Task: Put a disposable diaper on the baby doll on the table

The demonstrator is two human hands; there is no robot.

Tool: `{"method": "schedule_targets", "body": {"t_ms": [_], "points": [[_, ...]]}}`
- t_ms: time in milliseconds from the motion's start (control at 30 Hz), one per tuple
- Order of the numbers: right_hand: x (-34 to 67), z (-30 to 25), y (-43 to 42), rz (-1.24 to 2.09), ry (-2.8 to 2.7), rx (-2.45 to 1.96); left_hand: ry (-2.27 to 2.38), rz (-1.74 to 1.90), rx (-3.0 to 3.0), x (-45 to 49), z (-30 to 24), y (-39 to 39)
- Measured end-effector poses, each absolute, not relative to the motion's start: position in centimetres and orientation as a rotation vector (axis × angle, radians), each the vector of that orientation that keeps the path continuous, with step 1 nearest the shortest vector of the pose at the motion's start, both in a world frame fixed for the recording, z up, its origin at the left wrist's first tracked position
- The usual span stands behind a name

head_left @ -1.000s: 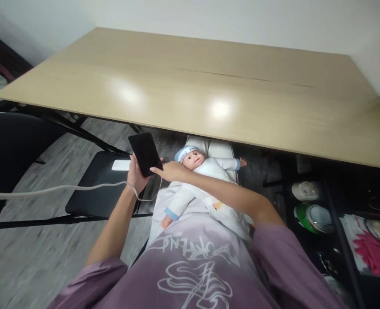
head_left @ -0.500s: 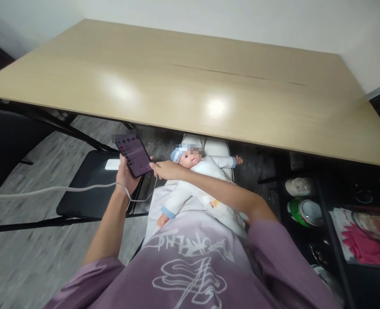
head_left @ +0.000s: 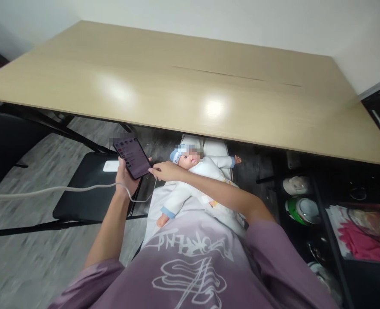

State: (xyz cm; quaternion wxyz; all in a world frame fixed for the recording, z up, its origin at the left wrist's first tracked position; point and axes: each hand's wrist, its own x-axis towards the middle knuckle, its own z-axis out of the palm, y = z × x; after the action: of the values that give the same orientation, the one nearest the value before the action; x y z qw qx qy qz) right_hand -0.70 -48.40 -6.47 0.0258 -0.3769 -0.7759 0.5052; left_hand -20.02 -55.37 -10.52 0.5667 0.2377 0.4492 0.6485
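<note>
My left hand (head_left: 127,178) is wrapped round a dark smartphone (head_left: 134,158), its lit screen showing a list with small round icons. A white charging cable (head_left: 77,188) comes in from the left, passes my left wrist and loops up into the fingers of my right hand (head_left: 167,171). Those fingers are pinched at the phone's lower right corner; the cable's plug is hidden, and I cannot tell whether it sits in the phone. Under my right forearm a baby doll (head_left: 181,195) in white clothes and a blue-and-white cap lies on my lap.
A wooden table (head_left: 164,94) spans the view ahead, its front edge above my knees. On the left a black chair seat (head_left: 80,189) bears a white flat object (head_left: 111,166). At right, a black shelf holds a green-and-white can (head_left: 302,210) and a pink cloth item (head_left: 363,242).
The phone has shifted slightly left and its screen list looks a little different. My right fingers stay at its corner, and the camera view has turned slightly.
</note>
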Motion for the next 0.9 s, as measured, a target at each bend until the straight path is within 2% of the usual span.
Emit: {"method": "schedule_targets", "body": {"t_ms": [733, 900], "points": [[-0.57, -6.65, -48.28, 1.589, -2.417, -1.126, 1.091, 1.579, 0.646, -19.2, -9.99, -55.38], [-0.35, -6.47, -48.3, 1.496, -2.485, -1.153, 1.109, 1.558, 0.655, -19.39, -10.48, -55.15]]}}
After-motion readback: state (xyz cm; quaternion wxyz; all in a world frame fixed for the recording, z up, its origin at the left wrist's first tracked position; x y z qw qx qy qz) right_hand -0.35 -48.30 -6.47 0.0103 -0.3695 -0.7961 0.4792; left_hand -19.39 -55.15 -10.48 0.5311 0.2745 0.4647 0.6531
